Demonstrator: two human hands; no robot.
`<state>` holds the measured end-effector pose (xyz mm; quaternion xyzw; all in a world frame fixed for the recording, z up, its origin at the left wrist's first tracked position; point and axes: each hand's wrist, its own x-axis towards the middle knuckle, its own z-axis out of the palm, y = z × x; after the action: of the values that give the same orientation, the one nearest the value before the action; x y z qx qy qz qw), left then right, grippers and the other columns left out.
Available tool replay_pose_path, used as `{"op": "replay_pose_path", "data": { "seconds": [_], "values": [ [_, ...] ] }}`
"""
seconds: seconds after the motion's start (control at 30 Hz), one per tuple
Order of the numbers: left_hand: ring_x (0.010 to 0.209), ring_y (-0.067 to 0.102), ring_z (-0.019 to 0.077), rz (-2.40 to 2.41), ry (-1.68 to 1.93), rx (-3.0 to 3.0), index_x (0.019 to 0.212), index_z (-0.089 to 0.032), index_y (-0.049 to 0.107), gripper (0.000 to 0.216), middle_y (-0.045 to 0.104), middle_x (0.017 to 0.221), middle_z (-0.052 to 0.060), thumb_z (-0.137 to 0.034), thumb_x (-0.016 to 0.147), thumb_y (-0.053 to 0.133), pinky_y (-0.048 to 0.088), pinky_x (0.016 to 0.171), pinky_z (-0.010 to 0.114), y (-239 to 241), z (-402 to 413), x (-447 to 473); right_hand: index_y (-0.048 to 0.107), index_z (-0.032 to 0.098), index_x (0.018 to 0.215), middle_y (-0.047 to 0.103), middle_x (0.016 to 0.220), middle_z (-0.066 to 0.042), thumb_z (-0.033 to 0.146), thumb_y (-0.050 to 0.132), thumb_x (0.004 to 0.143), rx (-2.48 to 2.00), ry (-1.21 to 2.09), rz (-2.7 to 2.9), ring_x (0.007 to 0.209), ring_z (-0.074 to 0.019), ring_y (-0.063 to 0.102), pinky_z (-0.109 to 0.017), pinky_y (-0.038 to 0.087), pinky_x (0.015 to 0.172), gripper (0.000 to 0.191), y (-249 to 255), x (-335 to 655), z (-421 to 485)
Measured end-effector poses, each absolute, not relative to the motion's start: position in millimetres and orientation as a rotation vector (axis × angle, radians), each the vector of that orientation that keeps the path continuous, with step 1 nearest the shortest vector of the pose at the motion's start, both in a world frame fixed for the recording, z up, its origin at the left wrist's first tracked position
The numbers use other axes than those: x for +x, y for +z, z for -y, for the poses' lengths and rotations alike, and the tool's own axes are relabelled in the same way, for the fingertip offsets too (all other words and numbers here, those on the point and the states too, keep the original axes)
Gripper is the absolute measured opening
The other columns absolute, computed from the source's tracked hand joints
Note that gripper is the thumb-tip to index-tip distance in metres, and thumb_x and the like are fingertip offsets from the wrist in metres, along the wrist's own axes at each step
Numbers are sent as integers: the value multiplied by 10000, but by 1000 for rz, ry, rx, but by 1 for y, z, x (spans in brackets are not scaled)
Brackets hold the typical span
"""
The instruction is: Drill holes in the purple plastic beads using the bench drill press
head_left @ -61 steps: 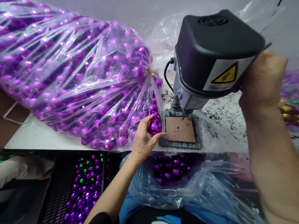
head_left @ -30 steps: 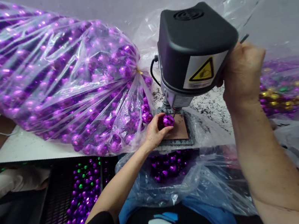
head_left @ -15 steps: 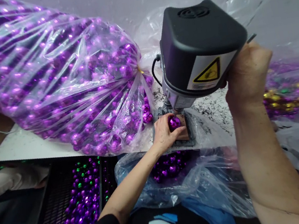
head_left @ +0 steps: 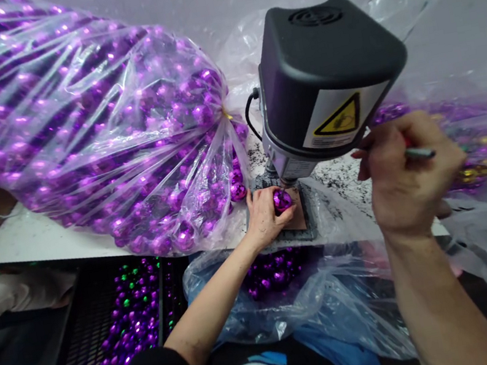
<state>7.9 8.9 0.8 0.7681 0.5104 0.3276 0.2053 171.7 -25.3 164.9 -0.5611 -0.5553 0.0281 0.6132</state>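
My left hand (head_left: pixel 264 216) is closed round a shiny purple ball (head_left: pixel 282 200) and holds it on the brown plate (head_left: pixel 297 218) under the black and grey bench drill (head_left: pixel 320 79). My right hand (head_left: pixel 405 173) is closed on the drill's metal lever (head_left: pixel 420 153), which has a red grip, at the machine's right side and lower than the motor cover. The drill bit is hidden behind the ball and the machine head.
A big clear bag of purple balls (head_left: pixel 85 128) lies on the white table (head_left: pixel 23 238) left of the drill. Another bag of mixed coloured balls (head_left: pixel 477 156) sits right. A bag with purple balls (head_left: pixel 278 276) rests on my lap. A black crate (head_left: pixel 122 327) holds purple and green balls.
My left hand brought the purple ball from the bag's edge onto the plate under the drill. My right hand dropped from beside the motor cover, pulling the lever down.
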Motion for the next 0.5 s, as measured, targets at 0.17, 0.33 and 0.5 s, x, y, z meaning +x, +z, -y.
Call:
{"op": "replay_pose_path", "data": {
  "seconds": [0.17,0.33,0.5],
  "values": [
    [1170,606,285,-1462,913,2162,1174,-205,602,419,693,1143,81,-340,847,826,330,1219,536,1,-8,10,668,195,844,536,645,58,315,553,961,-1298,-11,1368,546,-55,521,-240,355,539,203,137,172,44],
    [1169,605,284,-1472,902,2168,1184,-217,593,426,694,1148,75,-343,846,821,321,1221,531,1,-8,10,656,193,870,573,711,56,324,576,964,-1261,-30,1315,548,-48,521,-240,391,554,180,121,168,43],
    [1162,612,288,-1455,929,2182,1196,-205,588,442,695,1141,80,-339,845,820,323,1219,538,-2,-8,10,599,187,806,483,625,77,314,653,930,-1214,-79,1277,502,-40,472,-228,378,520,186,114,165,37]
  ]
}}
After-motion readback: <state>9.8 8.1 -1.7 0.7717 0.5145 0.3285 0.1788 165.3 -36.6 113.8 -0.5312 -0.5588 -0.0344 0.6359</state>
